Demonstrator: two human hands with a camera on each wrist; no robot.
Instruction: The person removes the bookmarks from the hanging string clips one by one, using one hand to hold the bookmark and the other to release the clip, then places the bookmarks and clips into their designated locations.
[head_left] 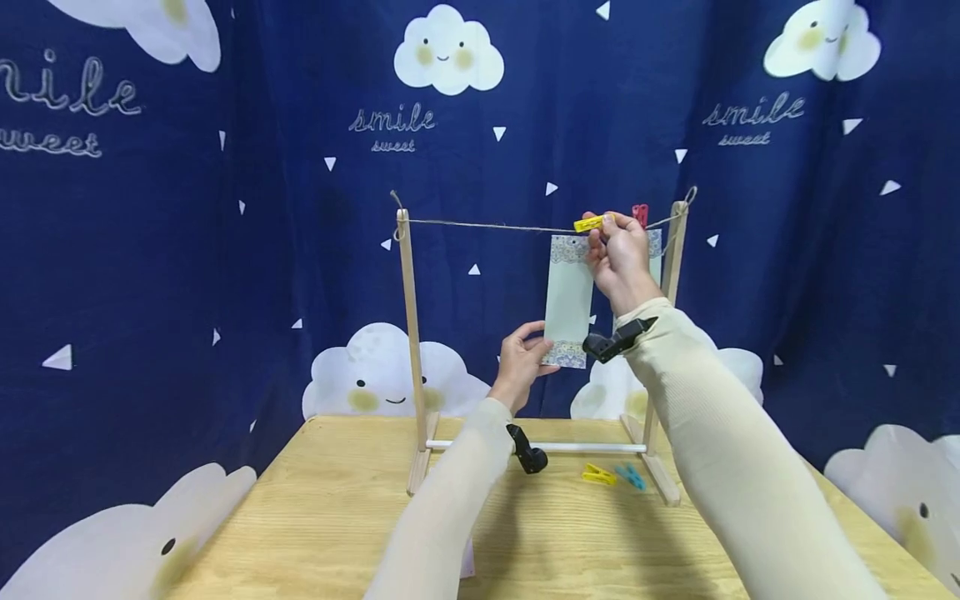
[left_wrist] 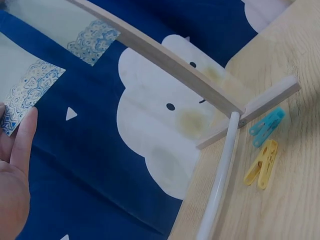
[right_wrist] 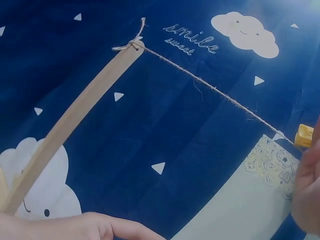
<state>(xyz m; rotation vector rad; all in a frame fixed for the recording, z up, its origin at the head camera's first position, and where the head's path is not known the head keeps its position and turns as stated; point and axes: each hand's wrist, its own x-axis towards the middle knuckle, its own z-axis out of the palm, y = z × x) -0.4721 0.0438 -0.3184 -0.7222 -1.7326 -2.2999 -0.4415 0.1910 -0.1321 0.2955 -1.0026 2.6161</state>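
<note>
While the left hand (head_left: 519, 365) pinched the lower left edge of the lace card (head_left: 567, 296) between thumb and fingers, we saw the right hand (head_left: 622, 257) up at the string (head_left: 487, 225), pinching the yellow clothespin (head_left: 587, 224) by thumb and fingertips. We noted the lace card as pale green, patterned bands at both ends, held upright, its top edge just under the string and a small dark hole near that edge. We could not tell whether the yellow clothespin had bitten onto string or card, since the fingers covered part of it. Behind the right hand we made out a second card (head_left: 656, 250), mostly hidden in the head view, with the red clothespin (head_left: 640, 215) right above it on the string; from the left wrist view we saw its patterned lower end well apart from the lace card.

We logged the string as tied between the left post (head_left: 411, 325) and right post (head_left: 676, 250) of a wooden stand, with a white crossbar (head_left: 592, 448) joining them low down. On the wooden table (head_left: 337, 492), near the right foot, we spotted a spare yellow clothespin (head_left: 599, 475) and a blue clothespin (head_left: 631, 477) just beside it. We had cream sleeves (head_left: 457, 492) on both arms, a wrist camera (head_left: 527, 450) at the left wrist, and a dark blue cloud-print curtain (head_left: 262, 250) behind everything.
</note>
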